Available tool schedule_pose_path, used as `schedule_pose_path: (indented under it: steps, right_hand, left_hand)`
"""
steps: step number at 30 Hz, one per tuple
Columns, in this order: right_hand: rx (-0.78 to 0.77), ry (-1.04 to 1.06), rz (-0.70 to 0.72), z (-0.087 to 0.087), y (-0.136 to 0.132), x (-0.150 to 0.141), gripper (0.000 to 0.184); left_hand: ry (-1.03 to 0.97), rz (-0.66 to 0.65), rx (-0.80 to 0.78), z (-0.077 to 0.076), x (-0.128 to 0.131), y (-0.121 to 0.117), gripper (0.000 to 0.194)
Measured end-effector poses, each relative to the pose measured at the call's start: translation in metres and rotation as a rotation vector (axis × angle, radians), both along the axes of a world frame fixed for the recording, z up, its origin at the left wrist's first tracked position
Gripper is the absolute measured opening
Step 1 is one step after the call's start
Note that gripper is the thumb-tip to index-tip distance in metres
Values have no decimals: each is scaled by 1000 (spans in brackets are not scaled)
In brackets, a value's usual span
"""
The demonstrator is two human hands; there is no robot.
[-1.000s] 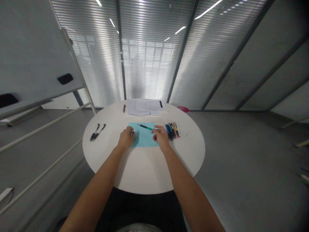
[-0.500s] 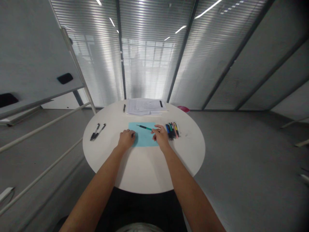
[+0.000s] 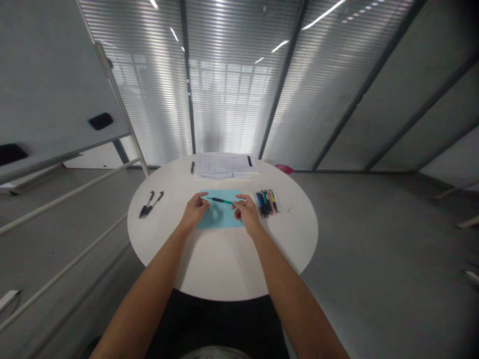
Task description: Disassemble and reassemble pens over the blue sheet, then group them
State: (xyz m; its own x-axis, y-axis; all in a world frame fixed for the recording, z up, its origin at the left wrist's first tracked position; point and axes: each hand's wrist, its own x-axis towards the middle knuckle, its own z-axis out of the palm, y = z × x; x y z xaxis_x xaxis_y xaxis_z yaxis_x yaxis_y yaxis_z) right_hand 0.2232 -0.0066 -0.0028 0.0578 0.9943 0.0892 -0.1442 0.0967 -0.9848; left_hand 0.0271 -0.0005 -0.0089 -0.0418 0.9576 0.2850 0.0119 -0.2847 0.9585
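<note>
A slim green-and-black pen (image 3: 219, 201) lies level above a light blue sheet (image 3: 220, 219), between my two hands. My left hand (image 3: 194, 210) has its fingertips at the pen's left end. My right hand (image 3: 246, 211) pinches the right end between finger and thumb, and those fingers hide the tip. The sheet rests on a round white table (image 3: 224, 269). Just right of my right hand stands a tight row of several colored pens (image 3: 266, 203).
Two black pens (image 3: 149, 204) lie at the table's left. Papers (image 3: 224, 165) and a single dark pen (image 3: 192, 167) sit at the far edge. A whiteboard (image 3: 48, 65) on a frame stands to the left, and a pink object (image 3: 284, 169) lies beyond the table.
The pen has shifted left and now lies more level. My left hand has risen from the sheet to the pen's left end, and my hands are closer together.
</note>
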Motion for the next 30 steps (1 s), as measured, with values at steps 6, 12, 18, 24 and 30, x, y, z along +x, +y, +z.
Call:
schedule_pose_path:
  steps: [6, 12, 18, 24, 30]
  right_hand:
    - [-11, -6, 49, 2, -3, -2, 39]
    - [-12, 0, 51, 4, -4, -2, 39]
    - [2, 19, 39, 6, -5, -1, 41]
    - [18, 24, 26, 6, -5, 0, 42]
    - [20, 53, 36, 3, -3, 0, 43]
  left_hand:
    - [-191, -158, -156, 8, 4, -5, 34]
    - [-232, -135, -174, 8, 4, -5, 33]
    - [-271, -96, -176, 8, 1, -5, 33]
    - [-272, -83, -144, 4, 0, -3, 33]
    - [-259, -70, -172, 5, 0, -3, 33]
